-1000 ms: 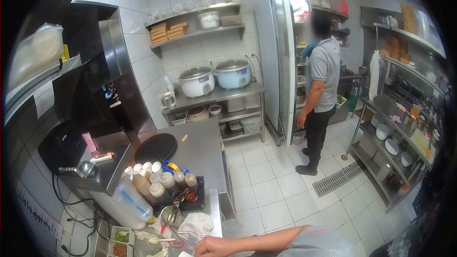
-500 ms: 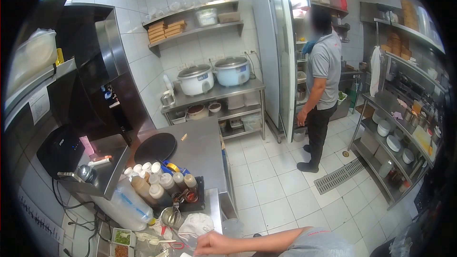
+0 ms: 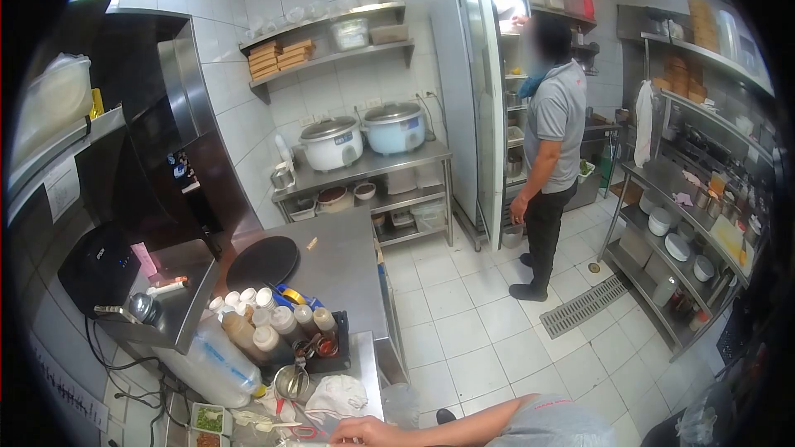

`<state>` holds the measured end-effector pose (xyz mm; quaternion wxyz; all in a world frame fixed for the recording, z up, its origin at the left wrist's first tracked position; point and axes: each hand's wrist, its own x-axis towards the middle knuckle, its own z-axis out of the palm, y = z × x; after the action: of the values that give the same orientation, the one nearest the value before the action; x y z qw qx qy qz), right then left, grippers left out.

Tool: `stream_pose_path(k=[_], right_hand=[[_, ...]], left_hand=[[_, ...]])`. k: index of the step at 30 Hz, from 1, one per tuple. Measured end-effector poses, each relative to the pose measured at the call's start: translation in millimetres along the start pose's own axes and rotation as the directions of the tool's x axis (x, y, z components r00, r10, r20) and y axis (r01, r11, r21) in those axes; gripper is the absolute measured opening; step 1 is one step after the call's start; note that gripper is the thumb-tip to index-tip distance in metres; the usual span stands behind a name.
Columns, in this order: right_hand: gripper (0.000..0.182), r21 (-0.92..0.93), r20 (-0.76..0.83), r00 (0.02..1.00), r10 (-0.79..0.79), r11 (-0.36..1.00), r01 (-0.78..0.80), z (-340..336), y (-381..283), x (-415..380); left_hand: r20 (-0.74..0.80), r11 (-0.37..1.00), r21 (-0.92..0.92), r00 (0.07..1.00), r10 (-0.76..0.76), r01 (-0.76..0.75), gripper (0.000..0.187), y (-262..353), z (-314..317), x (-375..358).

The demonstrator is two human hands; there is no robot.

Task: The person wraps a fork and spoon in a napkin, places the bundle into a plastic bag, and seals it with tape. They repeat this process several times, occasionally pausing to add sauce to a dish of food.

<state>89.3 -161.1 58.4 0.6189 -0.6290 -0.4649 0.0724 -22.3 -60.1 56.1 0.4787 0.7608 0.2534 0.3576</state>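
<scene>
My right hand [image 3: 364, 430] is at the bottom edge over the steel counter, its arm reaching in from the right. Its fingers are curled down beside a pale thing cut off by the frame, too little visible to name. Just behind it lies a crumpled white cloth [image 3: 338, 397]. Red handles, apparently of scissors [image 3: 306, 432], show left of the fingers. A small steel pot [image 3: 292, 382] with utensils in it stands beyond. Further left, a white container of chopped greens [image 3: 209, 419] adjoins one of brown bits [image 3: 207, 440]. My left hand is out of sight.
Squeeze bottles [image 3: 267, 339] crowd a black tray by the counter's edge, before a round black board [image 3: 262, 262]. Another person [image 3: 556, 132] stands at an open fridge door [image 3: 489, 116]. Rice cookers [image 3: 394, 130] sit on the back table; a floor drain [image 3: 585, 306] lies right.
My right hand has flattened slightly from a more fist-like shape and sits a little lower. The view has shifted slightly. The other person's raised hand now shows near the fridge's top.
</scene>
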Motion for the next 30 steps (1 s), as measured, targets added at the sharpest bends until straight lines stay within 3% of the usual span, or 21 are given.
stream_pose_path(k=[2,4,15,17,23,30], right_hand=[[0.019,-0.009,0.009,0.999,0.039,0.999,-0.039,0.9,2.7,-0.5],[0.020,-0.028,0.004,0.999,0.052,0.998,-0.052,1.8,2.6,-0.7],[0.020,-0.002,0.012,0.999,0.053,0.999,-0.053,-3.6,4.3,-1.0],[0.019,0.100,0.075,0.983,0.169,0.979,-0.176,-5.5,3.4,-2.0],[0.020,0.087,0.155,0.973,0.174,0.978,-0.189,-10.9,8.5,-4.5],[0.022,0.069,0.116,0.991,0.073,0.994,-0.082,-7.6,10.4,-6.5]], left_hand=[[-0.004,0.995,-0.097,1.000,-0.011,0.010,0.036,-0.9,0.9,-0.3],[0.025,0.979,-0.121,0.986,-0.163,0.165,0.032,-5.6,0.0,-1.2],[0.111,0.955,-0.237,0.981,-0.156,0.179,0.033,-23.8,5.8,3.2],[0.134,0.948,-0.259,0.979,-0.156,0.186,0.033,-25.9,7.0,3.1],[0.185,0.920,-0.330,0.970,-0.159,0.214,0.033,-29.4,7.7,-2.0],[0.236,0.880,-0.413,0.961,-0.143,0.232,0.034,-34.9,6.5,-4.0]])
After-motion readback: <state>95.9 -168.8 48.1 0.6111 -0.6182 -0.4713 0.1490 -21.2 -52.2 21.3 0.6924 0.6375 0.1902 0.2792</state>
